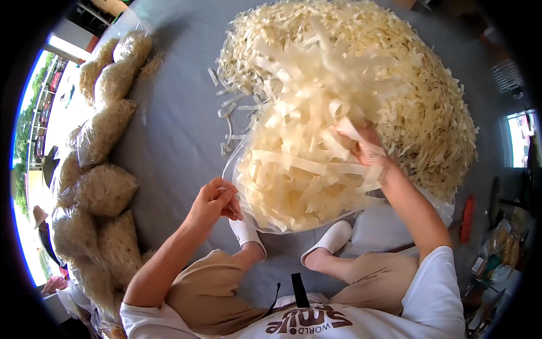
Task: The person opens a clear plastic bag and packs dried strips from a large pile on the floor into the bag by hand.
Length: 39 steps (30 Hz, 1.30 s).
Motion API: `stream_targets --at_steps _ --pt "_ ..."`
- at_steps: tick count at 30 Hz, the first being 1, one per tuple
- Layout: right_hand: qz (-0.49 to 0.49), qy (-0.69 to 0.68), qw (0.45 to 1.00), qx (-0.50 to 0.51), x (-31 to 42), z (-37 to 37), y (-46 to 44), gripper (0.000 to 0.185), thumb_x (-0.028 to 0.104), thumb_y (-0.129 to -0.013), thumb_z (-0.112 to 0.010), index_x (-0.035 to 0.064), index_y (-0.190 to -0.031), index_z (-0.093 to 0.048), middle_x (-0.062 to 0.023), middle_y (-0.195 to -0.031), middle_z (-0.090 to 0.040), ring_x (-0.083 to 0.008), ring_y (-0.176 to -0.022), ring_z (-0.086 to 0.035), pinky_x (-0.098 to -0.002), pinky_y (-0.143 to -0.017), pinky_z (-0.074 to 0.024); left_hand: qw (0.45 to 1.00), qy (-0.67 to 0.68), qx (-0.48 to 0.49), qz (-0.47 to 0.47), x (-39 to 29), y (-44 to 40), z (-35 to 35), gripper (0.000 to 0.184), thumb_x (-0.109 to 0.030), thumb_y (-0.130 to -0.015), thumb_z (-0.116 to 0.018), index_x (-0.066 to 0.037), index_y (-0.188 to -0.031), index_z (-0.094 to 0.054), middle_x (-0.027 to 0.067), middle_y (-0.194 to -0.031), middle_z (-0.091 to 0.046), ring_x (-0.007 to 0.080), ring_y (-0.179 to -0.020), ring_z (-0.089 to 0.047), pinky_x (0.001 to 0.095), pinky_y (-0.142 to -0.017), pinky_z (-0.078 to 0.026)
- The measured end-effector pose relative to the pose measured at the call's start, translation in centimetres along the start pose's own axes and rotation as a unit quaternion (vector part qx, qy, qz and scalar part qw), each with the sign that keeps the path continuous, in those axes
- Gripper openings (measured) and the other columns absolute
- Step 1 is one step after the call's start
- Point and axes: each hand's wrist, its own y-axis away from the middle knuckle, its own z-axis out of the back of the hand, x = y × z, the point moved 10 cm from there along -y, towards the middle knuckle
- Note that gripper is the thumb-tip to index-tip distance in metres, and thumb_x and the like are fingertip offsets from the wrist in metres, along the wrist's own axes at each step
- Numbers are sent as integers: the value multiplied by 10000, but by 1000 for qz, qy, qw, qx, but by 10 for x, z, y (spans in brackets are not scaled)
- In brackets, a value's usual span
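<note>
1. The left hand [216, 199] is at the near left side of a clear plastic bag [289, 232]; its fingers are pinched together on the edge of this bag.
2. The bag is in front of the person, above the grey floor [175, 118] and just beyond the two white shoes [333, 237]. It contains many pale strips [299, 189], flat and curled.
3. The right hand [367, 146] is among the strips, at the right side of the bag. Some strips cross over its fingers and hide them partly, so I cannot tell if they are closed.
4. Behind the bag and to the right lies a large pile [432, 107] of similar strips; the strips nearest to the right hand look blurred.
5. A few loose strips [228, 112] lie on the floor, beside the left border of the pile.
6. Along the left side, several filled bags [106, 189] are placed in a row, touching one another.
</note>
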Motion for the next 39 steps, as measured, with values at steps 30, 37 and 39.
stream_targets --at_steps 30,37,39 --pt "-41 250 951 178 -58 -56 34 425 -19 -701 -686 -19 -1095 -526 -73 -975 -606 -160 -850 -591 -275 -786 -479 884 -222 -386 -144 9 -7 66 199 -180 -828 -480 -1 -768 -543 120 -667 -573 268 -629 -569 381 -619 -467" --pt "7 383 894 233 -39 -80 50 469 42 -666 -729 1 -1092 -536 -59 -1008 -601 -155 -885 -569 -291 -783 -454 848 -282 -406 -191 -8 -22 74 175 -151 -768 -529 -30 -852 -625 142 -743 -610 298 -707 -592 393 -652 -461" --pt "51 444 853 270 -33 -94 56 494 124 -620 -758 45 -1067 -563 -70 -975 -619 -191 -892 -557 -308 -806 -424 908 -118 -374 -146 -1 -22 77 177 -108 -755 -532 -22 -847 -656 131 -680 -616 244 -563 -584 359 -541 -461"
